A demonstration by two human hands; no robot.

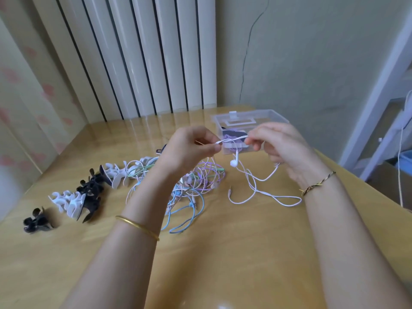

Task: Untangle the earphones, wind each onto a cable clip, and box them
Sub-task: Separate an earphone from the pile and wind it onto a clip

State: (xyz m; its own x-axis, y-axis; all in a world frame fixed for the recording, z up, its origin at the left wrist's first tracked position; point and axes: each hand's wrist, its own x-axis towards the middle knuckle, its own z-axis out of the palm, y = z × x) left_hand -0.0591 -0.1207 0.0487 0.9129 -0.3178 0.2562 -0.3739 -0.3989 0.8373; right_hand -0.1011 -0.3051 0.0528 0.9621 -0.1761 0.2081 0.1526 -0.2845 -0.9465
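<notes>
Now both my forearms reach forward over the counter, raised off it, with my hands brought close together in front of the clear box. My left hand is turned palm inward, thumb and forefinger pinching the white earphone at one end of a short doubled stretch of cable. My right hand faces it, its fingertips pinching the other end of that stretch, the remaining fingers curled loosely below. The stretch runs almost level between the two pinches, held up in the air.

From that stretch one earbud hangs down, clear of the counter. The rest of the white earphone drops from under my right hand and lies in loose loops on the counter, its plug resting near the right edge of the tangle of earphones. That tangle, of blue, purple, pink and green cables, sits below my left wrist.

A row of black and white cable clips runs along the counter to the left of the tangle. Through the box wall I see something purple wound on something dark. A gold bangle circles my left forearm and a braided bracelet my right wrist. A white radiator stands behind the counter.
</notes>
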